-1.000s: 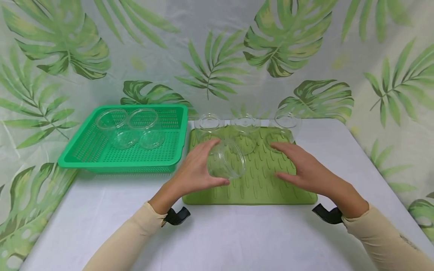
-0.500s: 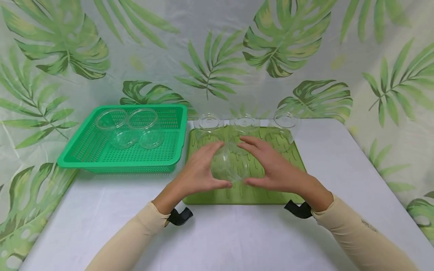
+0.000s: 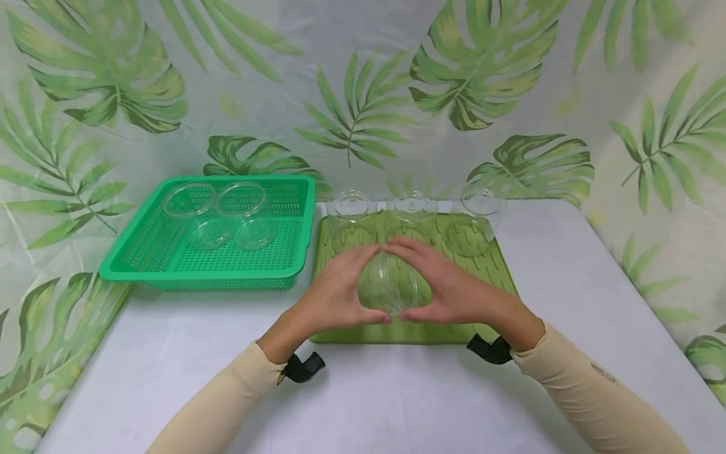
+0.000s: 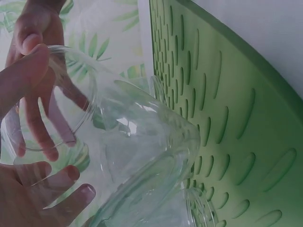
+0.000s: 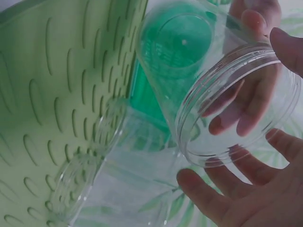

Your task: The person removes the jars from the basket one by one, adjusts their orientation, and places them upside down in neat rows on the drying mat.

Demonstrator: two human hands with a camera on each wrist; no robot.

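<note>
A clear plastic jar (image 3: 376, 289) with a ridged rim lies sideways in the air over the green ridged mat (image 3: 340, 334). My left hand (image 3: 339, 291) holds it from the left, thumb below and fingers above. From the other side my right hand (image 3: 454, 291) curves round the jar, its fingertips at the rim; both hands' fingertips nearly meet. In the right wrist view the jar's open rim (image 5: 182, 125) sits between that hand's thumb and fingers, and the left hand's fingers show through the wall. Its clear side (image 4: 125, 125) tilts down toward the mat in the left wrist view.
Three more clear jars stand mouth down along the mat's back edge: left jar (image 3: 351, 221), middle jar (image 3: 411, 217) and right jar (image 3: 479, 217). A green slotted basket (image 3: 198, 276) at the left holds two upright jars. A leaf-print cloth (image 3: 363, 82) hangs behind the white table (image 3: 363, 403).
My right hand has moved left from over the mat's right side to the jar's rim. The left hand has shifted slightly right and toward me with the jar.
</note>
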